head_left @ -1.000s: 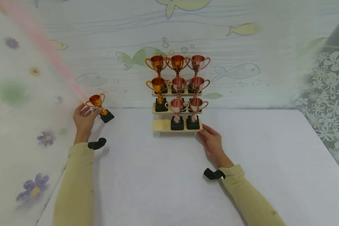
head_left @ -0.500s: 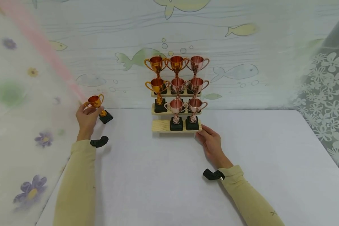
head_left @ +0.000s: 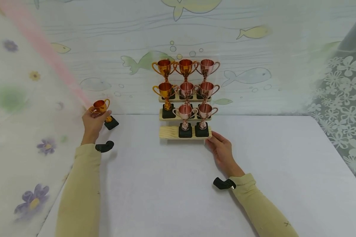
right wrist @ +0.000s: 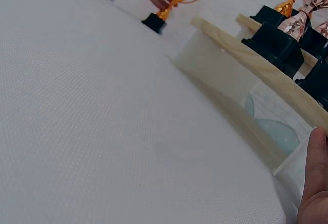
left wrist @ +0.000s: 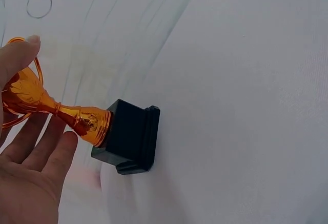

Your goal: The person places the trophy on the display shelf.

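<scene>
In the head view, my left hand (head_left: 93, 125) holds a gold trophy cup (head_left: 100, 106) by its bowl and handle at the left. The left wrist view shows the trophy's black base (left wrist: 129, 134) tilted, with the thumb over the bowl and fingers beneath. A three-tier wooden display stand (head_left: 169, 132) bears several gold and rose-gold trophies. Two rose-gold trophies (head_left: 185, 112) occupy the middle and right of its lowest tier, beside bare wood on the left. My right hand (head_left: 222, 151) grips the stand's lower right end; some of its fingers are hidden.
A white cloth (head_left: 163, 184) covers the table. Behind it hangs a fish-patterned curtain (head_left: 106, 39), with a flowered curtain (head_left: 32, 131) close along the left side. Sheer floral fabric (head_left: 350, 98) borders the right.
My left hand has shifted slightly right and its fingers have adjusted around the trophy, which is almost in the same place. The right hand stays at the stand.
</scene>
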Available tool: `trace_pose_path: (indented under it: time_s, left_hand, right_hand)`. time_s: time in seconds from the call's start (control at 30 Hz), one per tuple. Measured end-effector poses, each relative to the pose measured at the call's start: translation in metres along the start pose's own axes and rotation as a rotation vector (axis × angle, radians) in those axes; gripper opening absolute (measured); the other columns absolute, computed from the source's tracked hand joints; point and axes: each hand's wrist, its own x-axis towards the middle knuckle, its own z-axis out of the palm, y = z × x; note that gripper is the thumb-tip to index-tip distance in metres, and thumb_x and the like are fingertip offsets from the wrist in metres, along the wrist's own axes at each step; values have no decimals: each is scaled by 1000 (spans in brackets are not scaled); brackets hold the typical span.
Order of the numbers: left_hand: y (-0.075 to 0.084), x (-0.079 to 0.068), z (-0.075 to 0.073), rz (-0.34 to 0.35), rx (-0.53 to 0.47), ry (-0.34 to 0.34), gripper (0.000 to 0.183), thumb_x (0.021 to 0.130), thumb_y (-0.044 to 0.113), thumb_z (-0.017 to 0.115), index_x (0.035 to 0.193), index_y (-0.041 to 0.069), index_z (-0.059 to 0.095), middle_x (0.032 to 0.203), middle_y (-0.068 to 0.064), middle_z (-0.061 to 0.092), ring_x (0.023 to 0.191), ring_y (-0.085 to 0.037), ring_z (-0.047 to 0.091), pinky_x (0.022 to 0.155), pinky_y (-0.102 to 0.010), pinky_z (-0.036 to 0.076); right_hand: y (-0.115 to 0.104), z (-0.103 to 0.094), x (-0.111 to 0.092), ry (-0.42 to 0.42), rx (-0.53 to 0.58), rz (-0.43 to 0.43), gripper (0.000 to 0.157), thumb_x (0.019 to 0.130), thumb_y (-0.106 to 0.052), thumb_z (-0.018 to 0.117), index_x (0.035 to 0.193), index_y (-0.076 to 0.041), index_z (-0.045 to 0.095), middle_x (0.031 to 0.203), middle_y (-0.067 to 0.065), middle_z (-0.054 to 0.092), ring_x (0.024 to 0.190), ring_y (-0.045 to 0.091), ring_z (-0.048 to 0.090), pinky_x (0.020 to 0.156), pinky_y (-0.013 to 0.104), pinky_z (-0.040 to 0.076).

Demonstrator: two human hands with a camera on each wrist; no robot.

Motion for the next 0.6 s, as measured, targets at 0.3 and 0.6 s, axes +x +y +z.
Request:
trace_pose_path:
  time_s: [0.3,0.6]
  left_hand:
    - [-1,1,4,131,7,123,59,90,23,79,141,6,56,116,10,55,100,-7,54,87,-13,52]
    - [0,-8,1,200,32,155,54,88,20,81,137,7,61,111,12,57,93,-5,57,79,-8,51]
  right_hand:
    - [0,0,0,-2,0,2,41,100,6,54,140,8,46,111,1,64,96,7,68,90,19,58]
    - [1,0,0,-11,-13,-10,44,100,6,54,143,9,44,109,0,64,96,6,68,92,20,58]
